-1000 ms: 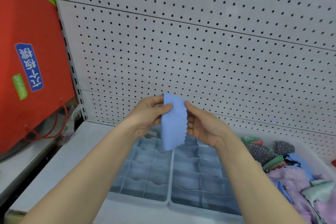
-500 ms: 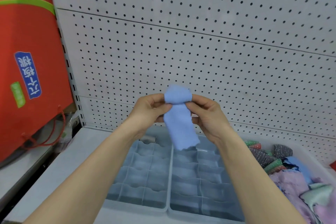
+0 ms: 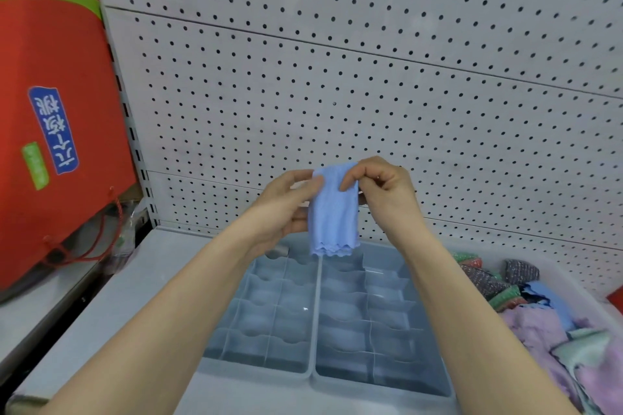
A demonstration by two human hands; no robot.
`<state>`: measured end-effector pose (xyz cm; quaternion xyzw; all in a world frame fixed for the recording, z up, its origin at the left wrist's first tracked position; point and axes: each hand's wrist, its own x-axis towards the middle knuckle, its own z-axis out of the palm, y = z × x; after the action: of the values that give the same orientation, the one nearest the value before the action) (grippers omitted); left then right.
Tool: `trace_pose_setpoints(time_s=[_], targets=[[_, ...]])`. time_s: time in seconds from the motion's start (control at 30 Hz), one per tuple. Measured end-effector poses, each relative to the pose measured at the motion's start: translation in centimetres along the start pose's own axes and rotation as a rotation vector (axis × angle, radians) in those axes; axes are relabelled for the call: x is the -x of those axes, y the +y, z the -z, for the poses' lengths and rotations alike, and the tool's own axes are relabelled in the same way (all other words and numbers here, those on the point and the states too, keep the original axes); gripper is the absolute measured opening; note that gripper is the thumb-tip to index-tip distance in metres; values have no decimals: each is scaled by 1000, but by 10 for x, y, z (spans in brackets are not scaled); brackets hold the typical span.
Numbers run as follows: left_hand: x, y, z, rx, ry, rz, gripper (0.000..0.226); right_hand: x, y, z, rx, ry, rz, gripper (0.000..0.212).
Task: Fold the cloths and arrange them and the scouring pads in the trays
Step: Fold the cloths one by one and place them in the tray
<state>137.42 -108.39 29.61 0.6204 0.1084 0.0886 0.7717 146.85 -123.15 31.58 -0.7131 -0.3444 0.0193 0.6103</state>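
**Head view.** The fold is in hand. The left hand (image 3: 286, 209) and the right hand (image 3: 387, 195) hold one blue cloth (image 3: 333, 212) up in front of the pegboard (image 3: 337, 77). Each grip is closed on the cloth's top edge, thumb against fingers, one at either upper corner. The cloth hangs as a narrow, layered strip with its scalloped hem lowest. It is in the air above the far end of the trays and touches neither.

The left tray (image 3: 253, 372) and the right tray (image 3: 381, 385) stand side by side on the grey surface (image 3: 118, 296). Every compartment that shows holds nothing, so the arranging appears barely begun. A white bin (image 3: 553, 267) to the right holds the scouring pads (image 3: 485, 276) and a heap of loose cloths (image 3: 539, 333), lilac, green and blue.

Judged from the strip's length, the next move calls for one more fold, the hem brought up to the held edge. That should give a packet short enough for one compartment. It would then be lowered in without letting the layers slip apart.

*Writing.* A red bag (image 3: 60, 111) at the left carries a blue label (image 3: 55, 130) with white Chinese characters, turned sideways and not readable with confidence. The print on the green tag (image 3: 35, 165) below it is too small to read. No other brand shows.
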Motion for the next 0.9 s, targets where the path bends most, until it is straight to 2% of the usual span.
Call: trace_pose_setpoints(time_s=[0.07,0.17,0.23,0.3,0.4,0.5,0.6,0.7,0.8,0.9], targets=[[1,-7,-1,-52,40,-19,43,4,0,-1,36,-6,-3,42],[0,-8,0,26,134,-59,46,13,-3,1,-132,-124,-194,29],[-1,-6,3,88,168,-62,46,19,1,2,-110,-209,-246,40],[1,-6,5,74,138,-22,44,22,9,-1,-40,-204,-228,50],[4,-13,7,-48,54,26,46,23,10,-4,-22,-156,-185,47],[4,-14,12,36,111,31,42,27,7,1,-88,-288,-158,49],[6,-11,15,140,102,67,36,30,8,4,77,-411,-53,46],[7,-9,14,149,88,69,34,29,8,-1,88,-306,-1,28],[9,-10,11,79,92,29,35,27,4,-6,9,-205,-60,8],[12,-13,9,-10,93,-12,33,26,5,-8,43,-157,-178,14]])
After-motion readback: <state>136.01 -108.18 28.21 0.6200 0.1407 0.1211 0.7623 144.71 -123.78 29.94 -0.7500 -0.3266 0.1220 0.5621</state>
